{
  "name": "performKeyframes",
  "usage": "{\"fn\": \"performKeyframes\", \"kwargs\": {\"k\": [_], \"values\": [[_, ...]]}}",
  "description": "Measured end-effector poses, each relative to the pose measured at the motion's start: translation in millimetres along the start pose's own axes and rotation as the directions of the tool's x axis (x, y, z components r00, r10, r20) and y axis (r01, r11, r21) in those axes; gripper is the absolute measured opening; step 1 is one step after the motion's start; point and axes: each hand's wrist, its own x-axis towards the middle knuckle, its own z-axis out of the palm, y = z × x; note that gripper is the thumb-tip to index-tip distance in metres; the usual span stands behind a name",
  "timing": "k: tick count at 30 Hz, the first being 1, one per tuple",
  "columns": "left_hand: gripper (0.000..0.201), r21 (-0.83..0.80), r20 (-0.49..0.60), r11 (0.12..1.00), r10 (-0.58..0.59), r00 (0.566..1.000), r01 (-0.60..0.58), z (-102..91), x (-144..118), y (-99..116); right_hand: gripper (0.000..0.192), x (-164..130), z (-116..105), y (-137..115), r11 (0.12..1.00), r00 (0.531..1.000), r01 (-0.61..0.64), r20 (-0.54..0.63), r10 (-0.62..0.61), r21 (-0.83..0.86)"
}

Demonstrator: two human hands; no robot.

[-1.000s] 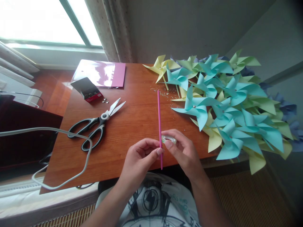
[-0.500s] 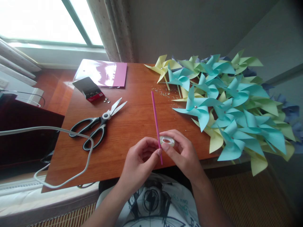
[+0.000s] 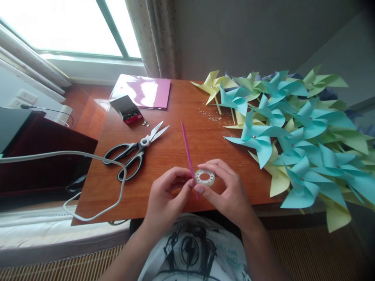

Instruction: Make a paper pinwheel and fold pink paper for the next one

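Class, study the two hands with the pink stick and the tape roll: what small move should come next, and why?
Probably peel the tape's free end. The left hand pinches the pink stick, the right hand holds the tape roll against it, and no strip looks pulled out yet.

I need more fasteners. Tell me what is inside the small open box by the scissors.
The small open box shows dark, rounded metal pieces packed in its red-sided tray, like the few loose ones on the table beside it. Its raised lid covers the rear part, so how full it is cannot be seen.
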Motion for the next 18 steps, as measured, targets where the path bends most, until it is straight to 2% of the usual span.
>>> {"fn": "performKeyframes", "kwargs": {"k": [5,14,18], "values": [[0.007,-0.088,-0.071,0.996,-0.037,0.997,0.031,-11.4,-1.1,2.3,0.030,7.6,7.6,-5.5,0.997,0.994,0.018,0.102,-0.026,0.074],[0.008,-0.227,-0.091,0.967,-0.138,0.986,0.114,-30.0,5.2,5.2,0.024,28.8,16.5,-4.4,0.997,0.996,0.071,0.055,-0.072,0.029],[0.008,-0.273,-0.093,0.956,-0.134,0.987,0.104,-33.6,8.4,2.5,0.024,37.6,17.1,-3.3,0.999,0.995,0.031,0.097,-0.032,0.011]]}}
